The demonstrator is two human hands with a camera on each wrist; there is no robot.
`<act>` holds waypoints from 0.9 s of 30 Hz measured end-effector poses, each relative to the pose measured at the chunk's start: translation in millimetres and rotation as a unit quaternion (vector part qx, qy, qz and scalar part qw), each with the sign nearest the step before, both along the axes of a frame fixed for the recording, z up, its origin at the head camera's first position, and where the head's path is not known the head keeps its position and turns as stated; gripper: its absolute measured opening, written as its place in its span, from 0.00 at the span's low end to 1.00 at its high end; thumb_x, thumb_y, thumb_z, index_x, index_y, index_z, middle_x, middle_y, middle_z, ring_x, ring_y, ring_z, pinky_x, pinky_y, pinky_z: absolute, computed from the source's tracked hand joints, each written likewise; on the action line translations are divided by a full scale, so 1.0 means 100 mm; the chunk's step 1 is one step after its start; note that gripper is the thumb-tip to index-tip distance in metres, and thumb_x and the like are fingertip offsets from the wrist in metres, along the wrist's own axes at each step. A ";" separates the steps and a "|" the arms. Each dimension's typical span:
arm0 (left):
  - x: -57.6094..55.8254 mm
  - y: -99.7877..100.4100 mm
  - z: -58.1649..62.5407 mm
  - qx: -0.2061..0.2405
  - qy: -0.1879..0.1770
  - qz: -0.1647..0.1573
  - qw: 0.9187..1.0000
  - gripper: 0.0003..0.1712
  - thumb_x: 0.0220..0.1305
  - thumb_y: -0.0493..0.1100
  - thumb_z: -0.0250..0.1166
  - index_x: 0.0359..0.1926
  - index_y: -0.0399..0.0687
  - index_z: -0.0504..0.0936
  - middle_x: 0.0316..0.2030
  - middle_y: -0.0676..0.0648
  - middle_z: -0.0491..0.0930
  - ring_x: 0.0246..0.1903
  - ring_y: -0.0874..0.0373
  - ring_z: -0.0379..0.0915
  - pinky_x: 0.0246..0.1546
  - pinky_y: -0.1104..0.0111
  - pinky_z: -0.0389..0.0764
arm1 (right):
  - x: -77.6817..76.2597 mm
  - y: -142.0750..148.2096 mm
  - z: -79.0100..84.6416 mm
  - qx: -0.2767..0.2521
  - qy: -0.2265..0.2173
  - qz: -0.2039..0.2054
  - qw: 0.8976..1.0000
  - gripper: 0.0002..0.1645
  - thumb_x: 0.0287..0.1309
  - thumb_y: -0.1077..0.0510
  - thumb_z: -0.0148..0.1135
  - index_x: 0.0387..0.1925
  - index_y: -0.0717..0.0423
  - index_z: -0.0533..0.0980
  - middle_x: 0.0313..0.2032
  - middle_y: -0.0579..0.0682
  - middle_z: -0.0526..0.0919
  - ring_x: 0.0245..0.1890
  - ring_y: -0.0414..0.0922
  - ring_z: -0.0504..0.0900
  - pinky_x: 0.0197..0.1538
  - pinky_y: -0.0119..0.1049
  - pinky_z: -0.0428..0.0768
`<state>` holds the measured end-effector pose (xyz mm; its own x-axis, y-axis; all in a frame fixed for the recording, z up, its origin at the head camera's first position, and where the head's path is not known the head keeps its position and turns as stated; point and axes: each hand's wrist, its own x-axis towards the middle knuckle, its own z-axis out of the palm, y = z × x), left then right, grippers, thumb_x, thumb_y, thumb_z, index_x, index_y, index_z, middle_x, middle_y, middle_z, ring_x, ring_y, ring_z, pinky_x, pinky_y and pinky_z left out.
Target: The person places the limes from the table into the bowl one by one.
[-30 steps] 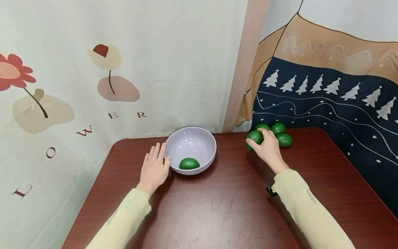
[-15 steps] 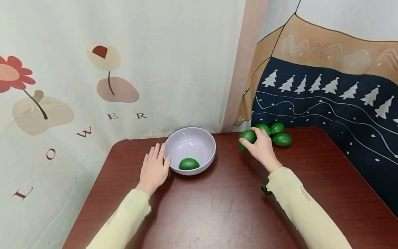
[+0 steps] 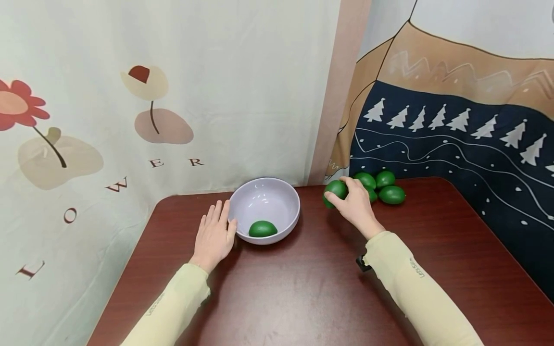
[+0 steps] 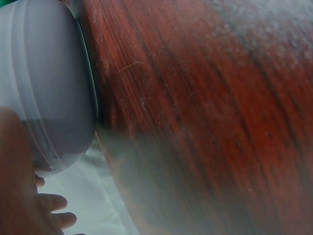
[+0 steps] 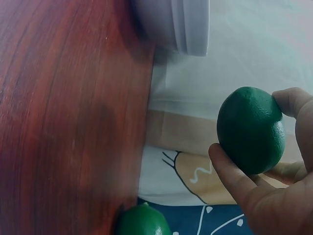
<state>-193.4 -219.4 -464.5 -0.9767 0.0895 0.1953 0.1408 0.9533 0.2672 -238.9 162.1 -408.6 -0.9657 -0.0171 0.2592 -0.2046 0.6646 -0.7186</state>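
My right hand point(image 3: 357, 206) pinches a green lime point(image 5: 250, 129) between thumb and fingers, holding it above the table to the right of the bowl. A pale lavender bowl point(image 3: 277, 204) stands near the table's back edge, with one lime point(image 3: 263, 229) lying in it. Against the bowl's left side rests my left hand point(image 3: 214, 239), its fingers straight; the left wrist view shows it beside the bowl's outer wall point(image 4: 54, 83). Behind the right hand several more limes point(image 3: 392, 194) lie grouped at the back right, one of them partly hidden by that hand.
The dark red-brown wooden table point(image 3: 285, 293) meets a pale printed curtain point(image 3: 259, 96) at the back. To the right hangs a navy cloth with white trees point(image 3: 476, 154). A black band point(image 3: 362, 263) shows at the right wrist.
My right hand has moved left with the lime in its grip, away from the other limes and towards the bowl. The left hand has stayed at the bowl.
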 end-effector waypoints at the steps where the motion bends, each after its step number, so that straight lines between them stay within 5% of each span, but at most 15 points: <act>1: 0.00 0.00 0.00 -0.001 0.001 0.000 1.000 0.37 0.82 0.53 0.44 0.82 0.42 0.51 0.79 0.33 0.52 0.79 0.35 0.44 0.76 0.39 0.51 | 0.00 -0.01 0.00 0.000 0.002 0.001 1.000 0.37 0.64 0.48 0.68 0.66 0.67 0.71 0.58 0.68 0.74 0.53 0.64 0.74 0.52 0.59 0.77; 27: 0.00 0.01 0.00 -0.001 0.002 0.001 1.000 0.37 0.83 0.55 0.43 0.82 0.42 0.51 0.79 0.33 0.52 0.79 0.36 0.45 0.76 0.40 0.51 | 0.02 -0.33 0.03 -0.006 0.011 0.037 0.999 0.36 0.62 0.49 0.70 0.65 0.65 0.73 0.58 0.65 0.76 0.51 0.60 0.77 0.50 0.55 0.82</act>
<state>-193.5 -218.8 -464.6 -0.9762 0.0881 0.1980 0.1398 0.9542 0.2646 -237.2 128.9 -405.8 -0.9559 -0.0845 0.2814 -0.2686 0.6390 -0.7208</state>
